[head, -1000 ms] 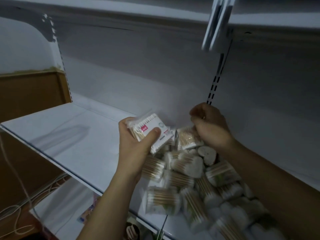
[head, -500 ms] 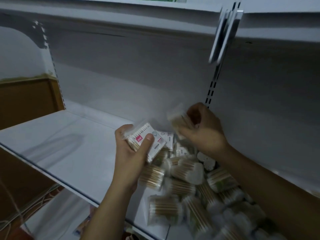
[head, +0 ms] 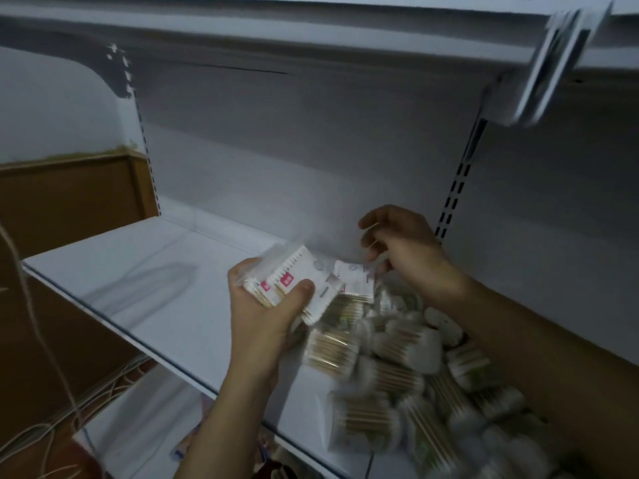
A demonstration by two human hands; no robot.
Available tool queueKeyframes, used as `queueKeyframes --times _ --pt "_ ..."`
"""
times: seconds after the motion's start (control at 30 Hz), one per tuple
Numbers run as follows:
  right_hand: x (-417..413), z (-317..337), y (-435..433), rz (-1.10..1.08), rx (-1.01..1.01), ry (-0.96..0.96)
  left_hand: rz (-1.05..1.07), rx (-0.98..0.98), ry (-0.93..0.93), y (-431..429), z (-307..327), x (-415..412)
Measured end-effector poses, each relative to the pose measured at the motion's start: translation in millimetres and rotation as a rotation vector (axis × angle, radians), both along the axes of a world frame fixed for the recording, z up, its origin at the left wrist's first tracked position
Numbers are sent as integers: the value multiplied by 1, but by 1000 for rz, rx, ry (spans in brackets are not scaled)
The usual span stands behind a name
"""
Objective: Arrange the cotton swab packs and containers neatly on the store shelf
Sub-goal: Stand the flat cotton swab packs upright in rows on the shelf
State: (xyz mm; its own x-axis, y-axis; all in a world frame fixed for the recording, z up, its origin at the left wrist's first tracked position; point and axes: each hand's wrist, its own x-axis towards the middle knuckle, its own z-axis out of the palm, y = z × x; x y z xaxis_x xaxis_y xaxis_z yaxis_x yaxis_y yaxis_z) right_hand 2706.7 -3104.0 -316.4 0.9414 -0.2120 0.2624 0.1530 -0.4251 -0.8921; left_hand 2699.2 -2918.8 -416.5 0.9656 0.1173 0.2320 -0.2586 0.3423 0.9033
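My left hand (head: 262, 316) grips a stack of flat cotton swab packs (head: 304, 281) with red labels, thumb across the front, just above the white shelf (head: 138, 281). My right hand (head: 411, 257) hovers to the right of it with curled fingers and seems to pinch the clear wrapper edge of another flat pack (head: 352, 280), which lies against the back of the stack. The contact is blurred. Under and to the right of both hands lies a loose heap of round cotton swab containers (head: 397, 344) that covers the shelf's right part.
The shelf's left half is bare white surface up to the back panel. A slotted upright (head: 456, 195) runs behind my right hand. An upper shelf with a hanging bracket (head: 560, 57) is overhead. A brown wooden panel (head: 69, 209) and loose cables (head: 52, 426) are at the left.
My right hand lifted a flat pack out of the heap and brought it down against the stack in my left hand. The view shifted left and down.
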Motion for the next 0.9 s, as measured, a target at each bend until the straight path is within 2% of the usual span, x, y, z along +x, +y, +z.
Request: queueKeyframes --times 0.03,0.1,0.17,0.37,0.57,0.63,0.73,0.9 --pt "11 -2 -7 -50 -267 6 27 -16 16 5 -2 1" --pt "28 -10 -19 29 -700 94 42 -38 44 15 -8 3" --pt "37 -22 -21 158 -906 157 45 -51 61 24 -13 5" --pt "43 -24 -3 204 -872 76 78 -75 101 49 -22 6" --pt "60 -26 -4 290 -1303 372 71 -27 104 62 -29 2" --pt "63 -35 -12 324 -1398 401 56 -17 104 66 -34 -1" --pt "63 -44 -26 283 -1361 277 59 -26 122 69 -41 -2" --pt "52 -43 -35 245 -1035 110 63 -29 109 67 -39 -2"
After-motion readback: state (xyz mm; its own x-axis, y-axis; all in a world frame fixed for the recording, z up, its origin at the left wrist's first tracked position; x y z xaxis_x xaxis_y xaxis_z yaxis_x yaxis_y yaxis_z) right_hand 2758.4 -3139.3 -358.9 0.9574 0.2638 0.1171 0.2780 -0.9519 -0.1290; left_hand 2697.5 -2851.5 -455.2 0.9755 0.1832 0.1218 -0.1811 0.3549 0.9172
